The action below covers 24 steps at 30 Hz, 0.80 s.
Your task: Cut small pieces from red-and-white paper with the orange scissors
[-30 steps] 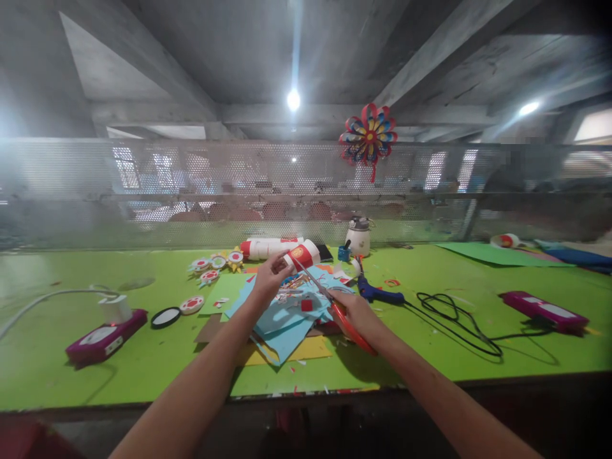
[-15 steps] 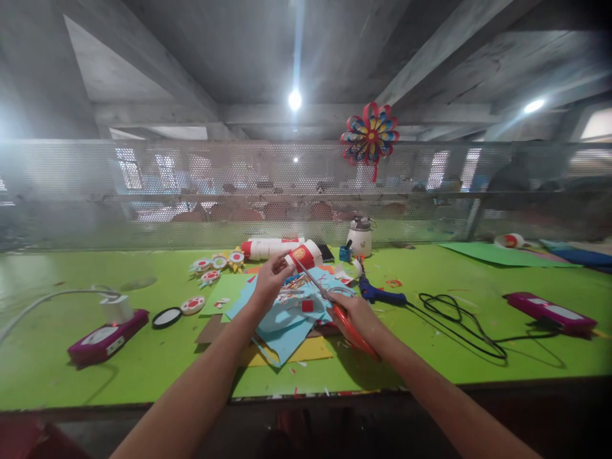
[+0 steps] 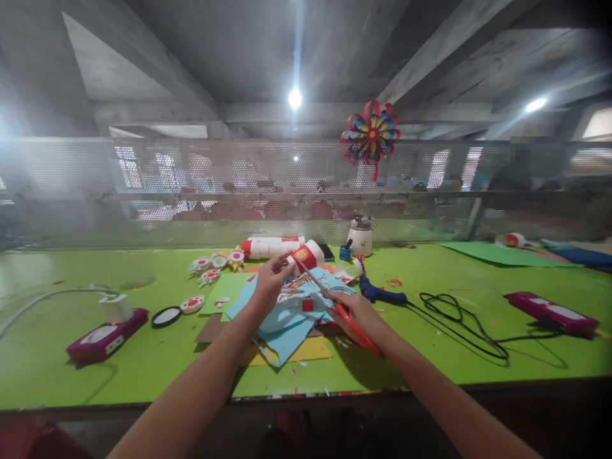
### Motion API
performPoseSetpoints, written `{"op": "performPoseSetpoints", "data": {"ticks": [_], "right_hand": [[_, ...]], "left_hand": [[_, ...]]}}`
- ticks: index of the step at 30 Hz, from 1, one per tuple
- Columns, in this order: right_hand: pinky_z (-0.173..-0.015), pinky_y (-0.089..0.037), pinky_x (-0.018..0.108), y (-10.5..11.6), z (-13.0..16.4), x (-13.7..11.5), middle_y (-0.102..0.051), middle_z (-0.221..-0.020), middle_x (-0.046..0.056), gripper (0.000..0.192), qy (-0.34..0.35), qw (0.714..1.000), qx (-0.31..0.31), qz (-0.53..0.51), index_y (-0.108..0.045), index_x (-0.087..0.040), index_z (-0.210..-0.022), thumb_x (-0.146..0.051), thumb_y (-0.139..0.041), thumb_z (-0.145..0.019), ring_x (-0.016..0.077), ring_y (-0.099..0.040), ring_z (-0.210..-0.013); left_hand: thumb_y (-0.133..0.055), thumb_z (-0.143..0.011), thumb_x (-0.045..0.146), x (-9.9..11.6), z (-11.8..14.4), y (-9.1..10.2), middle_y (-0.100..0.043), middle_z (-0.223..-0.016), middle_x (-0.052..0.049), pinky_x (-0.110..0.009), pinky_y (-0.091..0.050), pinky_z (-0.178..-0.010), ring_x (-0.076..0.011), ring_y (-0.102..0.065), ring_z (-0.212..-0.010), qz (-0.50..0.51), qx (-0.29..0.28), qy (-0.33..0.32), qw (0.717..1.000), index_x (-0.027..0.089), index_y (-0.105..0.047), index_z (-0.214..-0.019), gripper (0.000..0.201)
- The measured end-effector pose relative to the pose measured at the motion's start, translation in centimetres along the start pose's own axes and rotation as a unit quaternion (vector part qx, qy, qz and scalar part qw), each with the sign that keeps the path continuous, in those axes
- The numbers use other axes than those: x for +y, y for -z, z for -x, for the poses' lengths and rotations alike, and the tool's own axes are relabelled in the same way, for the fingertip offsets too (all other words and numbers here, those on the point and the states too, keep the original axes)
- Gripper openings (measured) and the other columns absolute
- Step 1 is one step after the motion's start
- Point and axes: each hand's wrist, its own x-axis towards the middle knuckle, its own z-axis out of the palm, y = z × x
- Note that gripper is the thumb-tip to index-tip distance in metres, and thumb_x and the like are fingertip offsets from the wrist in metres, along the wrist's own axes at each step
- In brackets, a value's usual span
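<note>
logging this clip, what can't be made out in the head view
- What the left hand pinches: too small, hidden by its fingers.
- Scissors handles: covered by the right hand.
- Print on the glue tubes: too small.
- Behind the mesh screen: blurred.

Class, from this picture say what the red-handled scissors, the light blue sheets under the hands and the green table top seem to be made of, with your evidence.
Red-handled scissors: glossy red handles, probably plastic; thin grey blades, likely metal. Light blue sheets: matte, flat, sharp cut edges, apparently craft paper or card. Green table top: smooth, faintly reflective; maybe laminate or painted board.
</note>
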Motion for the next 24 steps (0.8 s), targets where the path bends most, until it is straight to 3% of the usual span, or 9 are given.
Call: {"op": "performPoseSetpoints", "data": {"ticks": [8,13,17,24], "right_hand": [[-0.076,-0.053,0.038,-0.1,0.2,-0.2,-0.062,-0.11,0.006,0.02,-0.017,1.0,0.003,0.003,-0.059,-0.016,-0.108,-0.025,-0.055,-0.091,0.0192,-0.063,-0.089],[-0.077,-0.052,0.039,-0.4,0.4,0.3,-0.063,-0.107,0.006,0.021,-0.024,1.0,-0.011,0.004,-0.059,-0.017,-0.11,-0.026,-0.054,-0.091,0.0193,-0.063,-0.089],[-0.078,-0.053,0.04,-0.2,0.3,0.2,-0.063,-0.109,0.006,0.024,-0.016,1.0,-0.025,-0.006,-0.057,-0.016,-0.113,-0.026,-0.054,-0.091,0.02,-0.063,-0.091],[-0.077,-0.052,0.04,0.2,0.1,0.2,-0.063,-0.108,0.006,0.023,-0.015,0.999,-0.038,-0.003,-0.058,-0.015,-0.111,-0.026,-0.055,-0.091,0.0202,-0.063,-0.09]], "left_hand": [[-0.073,-0.064,0.03,1.3,0.5,-0.5,-0.068,-0.097,-0.01,-0.038,-0.051,-0.078,-0.0212,-0.065,-0.081,0.061,-0.012,0.047,0.997,0.012,-0.063,-0.103,0.044],[-0.069,-0.068,0.027,1.9,0.1,0.4,-0.069,-0.088,-0.013,-0.04,-0.053,-0.075,-0.022,-0.066,-0.074,0.075,-0.04,0.118,0.989,0.008,-0.065,-0.088,0.027],[-0.067,-0.069,0.021,2.0,-0.2,1.2,-0.069,-0.089,-0.015,-0.044,-0.053,-0.079,-0.0249,-0.066,-0.08,0.091,-0.065,0.162,0.98,0.008,-0.064,-0.089,0.024],[-0.066,-0.072,0.016,2.0,-0.1,0.9,-0.066,-0.098,-0.014,-0.044,-0.052,-0.084,-0.0246,-0.065,-0.087,0.125,-0.063,0.172,0.975,0.01,-0.063,-0.091,0.021]]}}
